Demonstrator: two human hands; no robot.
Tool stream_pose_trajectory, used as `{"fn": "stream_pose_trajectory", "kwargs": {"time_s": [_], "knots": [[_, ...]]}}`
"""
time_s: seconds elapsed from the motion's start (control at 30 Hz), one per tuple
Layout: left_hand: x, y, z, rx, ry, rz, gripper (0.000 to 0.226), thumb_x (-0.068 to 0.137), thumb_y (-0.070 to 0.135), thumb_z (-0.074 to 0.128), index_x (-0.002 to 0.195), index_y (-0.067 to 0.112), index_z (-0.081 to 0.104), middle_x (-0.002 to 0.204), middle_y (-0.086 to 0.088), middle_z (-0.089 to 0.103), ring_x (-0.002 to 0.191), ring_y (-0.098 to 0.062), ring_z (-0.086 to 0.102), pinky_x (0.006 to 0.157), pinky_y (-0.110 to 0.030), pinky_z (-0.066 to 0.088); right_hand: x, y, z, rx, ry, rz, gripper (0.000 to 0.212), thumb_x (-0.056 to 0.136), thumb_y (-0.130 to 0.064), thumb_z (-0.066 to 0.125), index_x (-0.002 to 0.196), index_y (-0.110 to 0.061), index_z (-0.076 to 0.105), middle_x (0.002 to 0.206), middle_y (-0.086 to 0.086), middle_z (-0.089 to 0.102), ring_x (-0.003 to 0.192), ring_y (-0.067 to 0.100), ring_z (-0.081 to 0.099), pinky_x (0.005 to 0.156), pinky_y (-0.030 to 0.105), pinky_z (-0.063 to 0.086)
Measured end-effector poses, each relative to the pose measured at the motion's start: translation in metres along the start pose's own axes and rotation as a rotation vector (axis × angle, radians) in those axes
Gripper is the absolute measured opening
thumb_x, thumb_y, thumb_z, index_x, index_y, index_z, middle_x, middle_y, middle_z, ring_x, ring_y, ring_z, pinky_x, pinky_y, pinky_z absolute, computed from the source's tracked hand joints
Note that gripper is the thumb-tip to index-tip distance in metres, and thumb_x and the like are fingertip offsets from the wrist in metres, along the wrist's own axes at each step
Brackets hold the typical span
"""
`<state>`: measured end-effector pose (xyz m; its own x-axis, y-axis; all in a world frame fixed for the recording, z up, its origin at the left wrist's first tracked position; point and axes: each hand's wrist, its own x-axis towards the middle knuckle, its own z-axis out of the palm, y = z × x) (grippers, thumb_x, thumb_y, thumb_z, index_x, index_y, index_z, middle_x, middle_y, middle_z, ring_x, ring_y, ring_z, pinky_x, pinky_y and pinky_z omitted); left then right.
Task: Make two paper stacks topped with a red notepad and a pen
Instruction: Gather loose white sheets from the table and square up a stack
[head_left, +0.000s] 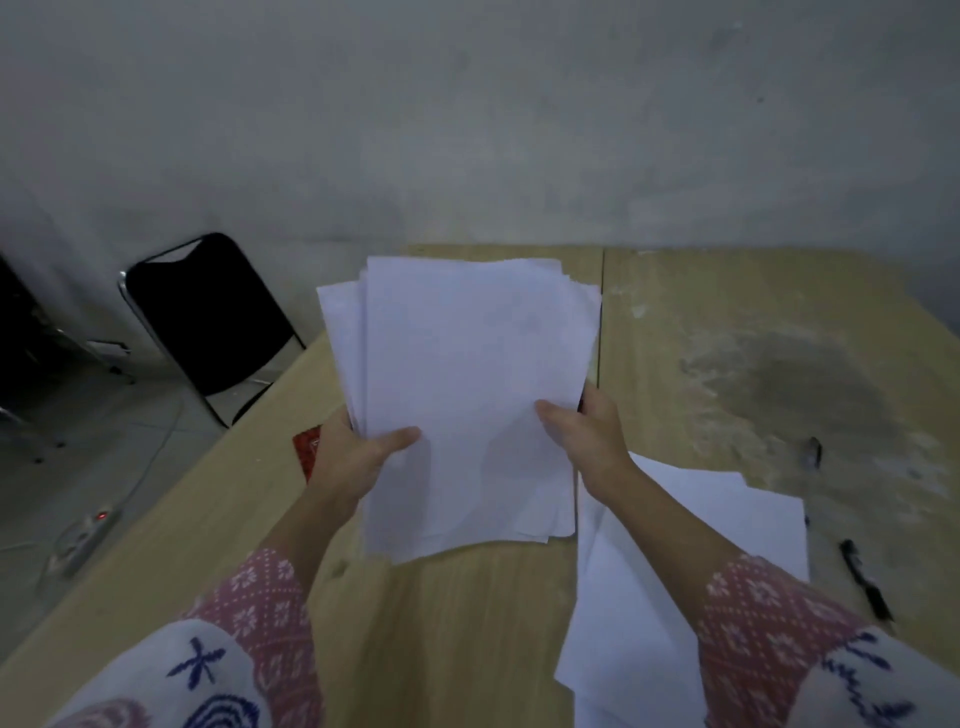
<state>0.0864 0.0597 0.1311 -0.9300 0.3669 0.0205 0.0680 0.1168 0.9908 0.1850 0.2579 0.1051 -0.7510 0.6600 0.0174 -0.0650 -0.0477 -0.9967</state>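
Observation:
A loose sheaf of white paper (467, 374) is held up over the wooden table (467, 623), its sheets slightly fanned. My left hand (358, 457) grips its lower left edge, thumb on top. My right hand (587, 431) grips its lower right edge the same way. A red notepad (307, 449) lies on the table, mostly hidden behind my left hand. More white sheets (649, 597) lie spread on the table under my right forearm. A black pen (865, 579) rests to their right, and another dark pen (813, 452) lies farther back.
The right part of the table carries a large dark stain (789, 395). A black folding chair (208, 322) stands off the table's left side. On the floor at the left lies a power strip (85, 535) with a lit red switch. A grey wall rises behind the table.

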Motion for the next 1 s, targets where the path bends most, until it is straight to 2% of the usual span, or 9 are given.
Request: {"fn": "stream_pose_trajectory", "kwargs": {"time_s": [0.13,0.2,0.27,0.33,0.4,0.47,0.6,0.8,1.0], "knots": [[0.008,0.001,-0.022,0.013,0.178,0.122,0.045,0.068,0.02,0.078,0.109,0.011,0.061,0.106,-0.006,0.07,0.091,-0.018,0.068,0.076,-0.038,0.057,0.002,-0.011,0.024,0.022,-0.011,-0.088,0.019,0.081,0.0,0.059,0.094,-0.014,0.06,0.079,-0.001,0.064,0.064,-0.001,0.063,0.059,0.014,0.052],[0.011,0.002,-0.026,-0.001,0.227,0.165,0.038,0.074,0.029,0.072,0.109,0.016,0.062,0.11,-0.004,0.069,0.096,-0.017,0.067,0.079,-0.037,0.055,0.003,-0.018,0.034,0.033,0.021,-0.108,0.008,0.087,-0.012,0.057,0.08,-0.017,0.059,0.069,-0.003,0.058,0.055,-0.002,0.057,0.055,0.016,0.047],[0.013,0.004,-0.025,-0.011,0.234,0.182,0.025,0.082,0.033,0.063,0.104,0.021,0.064,0.105,-0.002,0.069,0.095,-0.015,0.067,0.08,-0.036,0.055,0.003,-0.021,0.044,0.053,0.052,-0.109,0.026,0.089,-0.028,0.053,0.073,-0.008,0.058,0.07,0.015,0.058,0.064,0.021,0.06,0.061,0.034,0.046],[0.014,0.007,-0.022,-0.027,0.224,0.206,0.023,0.086,0.032,0.057,0.103,0.018,0.065,0.099,0.0,0.069,0.091,-0.011,0.066,0.077,-0.03,0.054,0.002,-0.022,0.052,0.124,0.085,-0.097,0.038,0.09,-0.034,0.05,0.09,0.003,0.06,0.089,0.03,0.061,0.08,0.039,0.06,0.071,0.039,0.048],[0.015,0.008,-0.02,-0.011,0.228,0.239,0.023,0.088,0.032,0.054,0.102,0.017,0.065,0.092,0.007,0.068,0.085,-0.003,0.065,0.07,-0.018,0.053,0.001,-0.024,0.056,0.172,0.143,-0.091,0.044,0.091,-0.033,0.047,0.095,0.01,0.058,0.082,0.025,0.058,0.075,0.027,0.057,0.071,0.034,0.045],[0.016,0.009,-0.02,-0.007,0.256,0.259,0.019,0.088,0.033,0.054,0.097,0.02,0.065,0.086,0.013,0.065,0.074,0.008,0.063,0.062,-0.009,0.05,0.0,-0.029,0.059,0.183,0.178,-0.105,0.048,0.091,-0.035,0.046,0.081,0.011,0.054,0.071,0.017,0.046,0.071,0.02,0.043,0.065,0.033,0.036],[0.017,0.011,-0.019,-0.022,0.336,0.263,0.013,0.087,0.037,0.054,0.08,0.029,0.06,0.078,0.009,0.063,0.074,-0.008,0.061,0.067,-0.028,0.048,-0.003,-0.034,0.059,0.215,0.223,-0.155,0.046,0.094,-0.034,0.04,0.087,0.009,0.055,0.078,0.012,0.048,0.074,0.018,0.045,0.067,0.031,0.038],[0.009,0.001,-0.018,-0.047,0.24,0.236,0.026,0.088,0.027,0.055,0.108,0.012,0.06,0.102,-0.004,0.067,0.092,-0.018,0.064,0.078,-0.033,0.052,-0.013,-0.011,0.052,0.025,0.069,-0.104,0.028,0.08,-0.024,0.044,0.093,0.0,0.048,0.081,0.017,0.047,0.077,0.019,0.046,0.067,0.035,0.037],[0.013,-0.01,-0.023,-0.02,0.199,0.145,0.016,0.084,0.019,0.06,0.099,0.014,0.057,0.089,0.003,0.064,0.081,-0.018,0.062,0.067,-0.031,0.05,-0.01,-0.006,0.046,-0.13,0.115,-0.066,0.015,0.088,-0.024,0.052,0.091,-0.011,0.057,0.086,0.001,0.059,0.079,0.018,0.057,0.068,0.031,0.045]]}}
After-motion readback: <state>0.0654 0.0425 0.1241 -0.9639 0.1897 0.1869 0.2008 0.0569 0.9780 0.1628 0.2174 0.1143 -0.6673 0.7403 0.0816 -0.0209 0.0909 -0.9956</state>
